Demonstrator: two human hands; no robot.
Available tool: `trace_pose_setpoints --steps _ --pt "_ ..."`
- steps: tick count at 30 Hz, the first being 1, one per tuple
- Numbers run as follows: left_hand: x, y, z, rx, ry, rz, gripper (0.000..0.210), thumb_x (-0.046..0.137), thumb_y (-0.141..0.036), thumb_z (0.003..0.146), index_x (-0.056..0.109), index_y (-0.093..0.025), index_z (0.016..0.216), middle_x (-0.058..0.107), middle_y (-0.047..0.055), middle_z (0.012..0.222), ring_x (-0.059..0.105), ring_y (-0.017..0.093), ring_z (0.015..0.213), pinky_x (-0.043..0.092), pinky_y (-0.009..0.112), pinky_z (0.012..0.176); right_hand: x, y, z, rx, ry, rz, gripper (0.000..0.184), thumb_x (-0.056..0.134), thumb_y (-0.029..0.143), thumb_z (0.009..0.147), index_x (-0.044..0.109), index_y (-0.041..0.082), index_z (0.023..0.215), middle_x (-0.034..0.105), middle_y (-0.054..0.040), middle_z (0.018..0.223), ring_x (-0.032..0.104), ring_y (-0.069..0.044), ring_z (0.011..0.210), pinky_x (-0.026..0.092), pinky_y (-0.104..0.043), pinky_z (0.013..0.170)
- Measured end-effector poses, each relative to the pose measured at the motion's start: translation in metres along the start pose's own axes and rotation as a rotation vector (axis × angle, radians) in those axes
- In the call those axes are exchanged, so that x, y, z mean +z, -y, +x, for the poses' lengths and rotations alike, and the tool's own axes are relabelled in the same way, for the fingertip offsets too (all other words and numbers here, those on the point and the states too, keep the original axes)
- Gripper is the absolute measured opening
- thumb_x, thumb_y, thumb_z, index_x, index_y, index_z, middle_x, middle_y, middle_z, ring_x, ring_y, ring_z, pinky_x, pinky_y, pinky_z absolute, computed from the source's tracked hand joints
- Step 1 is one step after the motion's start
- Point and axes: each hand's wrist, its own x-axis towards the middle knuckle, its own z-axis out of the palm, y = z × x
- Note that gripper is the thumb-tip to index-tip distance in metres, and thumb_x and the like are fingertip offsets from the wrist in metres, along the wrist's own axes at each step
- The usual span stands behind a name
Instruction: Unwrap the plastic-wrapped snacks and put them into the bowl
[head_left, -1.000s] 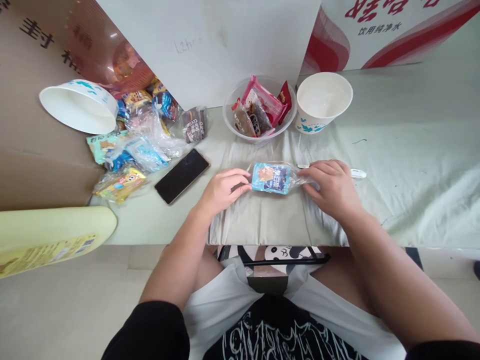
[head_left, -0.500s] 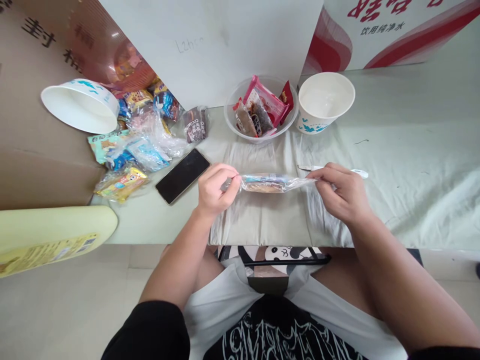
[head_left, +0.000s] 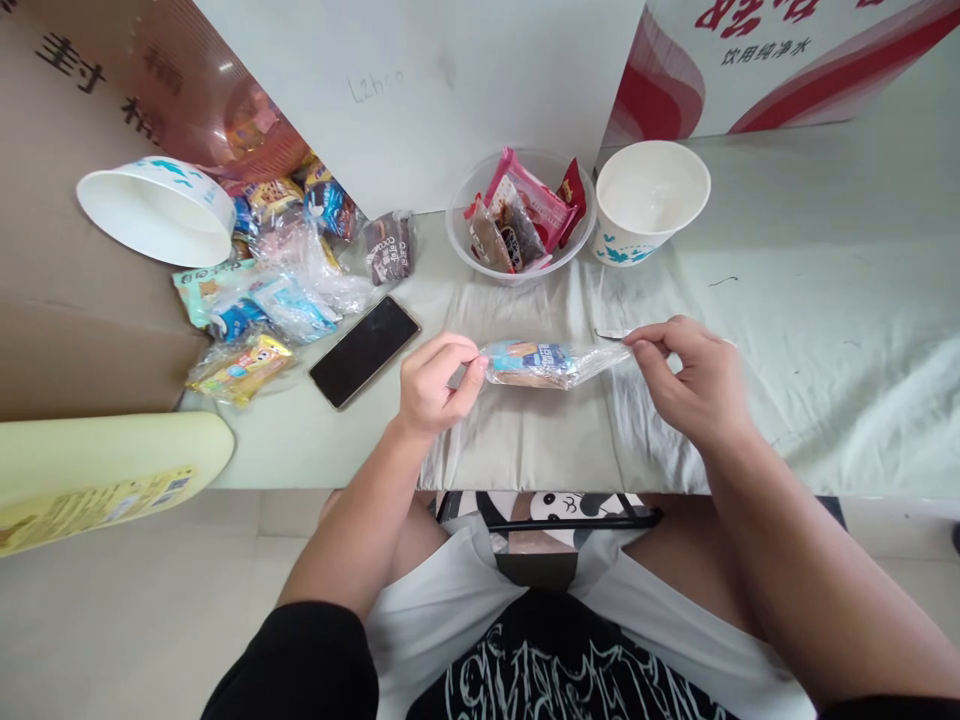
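Observation:
Stretched between both hands is a clear plastic snack packet with a blue printed label and something tan inside. My left hand pinches its left end between thumb and fingers. The opposite end is pinched by my right hand. Partly covered by the right hand, a small knife lies on the cloth with its blade tip showing. A black phone rests to the left of the left hand. Behind the packet stands a clear plastic bowl holding several wrapped snacks.
A white paper cup stands right of the bowl. Another paper cup lies tipped over a pile of wrapped snacks at left. Cardboard boxes line the back. A yellow-green container sits at the lower left, beyond the table edge.
The packet has tilted so more of its blue label shows upward. My right hand has shifted slightly right and covers more of the knife's handle. The left hand still grips its end.

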Motion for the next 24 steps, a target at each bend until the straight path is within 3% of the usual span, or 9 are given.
trace_pose_setpoints --steps 5,12,14,18,22,24 --pt "-0.003 0.002 0.001 0.018 -0.28 0.059 0.018 0.061 -0.02 0.093 0.059 -0.02 0.076 0.064 0.0 0.068 0.058 0.012 0.061 0.044 0.026 0.056 -0.001 -0.001 -0.001 -0.097 -0.03 0.013 0.019 0.057 0.028 0.093 0.075 0.025 0.087 0.069 -0.003 0.076 0.064 -0.018 0.069 0.051 -0.033 0.067" --pt "-0.003 0.017 -0.001 -0.187 -0.061 0.029 0.032 0.059 -0.038 0.099 0.061 -0.019 0.074 0.052 -0.003 0.057 0.042 0.01 0.049 0.034 0.026 0.05 -0.003 0.0 -0.001 -0.015 -0.094 0.067 0.017 0.059 0.029 0.093 0.074 0.024 0.087 0.066 -0.0017 0.074 0.062 -0.016 0.066 0.052 -0.032 0.065" --pt "-0.003 0.021 -0.001 -0.265 0.021 -0.041 0.036 0.059 -0.045 0.099 0.062 -0.019 0.075 0.054 -0.002 0.059 0.043 0.01 0.05 0.035 0.026 0.051 -0.003 -0.003 -0.002 0.072 -0.074 0.159 0.016 0.061 0.033 0.094 0.074 0.025 0.09 0.064 -0.0005 0.072 0.06 -0.014 0.061 0.05 -0.03 0.06" --pt "-0.006 0.029 -0.002 -0.357 0.073 -0.191 0.046 0.058 -0.063 0.095 0.064 -0.019 0.081 0.053 -0.002 0.063 0.042 0.01 0.052 0.035 0.026 0.052 -0.003 -0.012 -0.002 0.264 -0.068 0.465 0.015 0.069 0.04 0.092 0.072 0.025 0.095 0.054 0.0037 0.069 0.048 -0.009 0.049 0.039 -0.026 0.045" --pt "-0.01 0.034 -0.008 -0.333 0.223 -0.242 0.07 0.062 -0.084 0.076 0.068 -0.019 0.101 0.064 0.004 0.085 0.05 0.013 0.063 0.045 0.028 0.06 -0.003 -0.016 0.002 0.319 -0.091 0.563 0.019 0.076 0.031 0.082 0.072 0.027 0.1 0.054 0.0044 0.075 0.05 -0.009 0.055 0.043 -0.025 0.051" --pt "-0.008 0.037 -0.011 -0.34 0.269 -0.185 0.078 0.068 -0.085 0.069 0.068 -0.019 0.111 0.068 0.009 0.101 0.058 0.017 0.077 0.05 0.031 0.07 -0.003 -0.014 0.005 0.327 -0.079 0.53 0.028 0.076 0.026 0.077 0.072 0.027 0.105 0.057 0.0043 0.077 0.054 -0.01 0.062 0.047 -0.026 0.057"
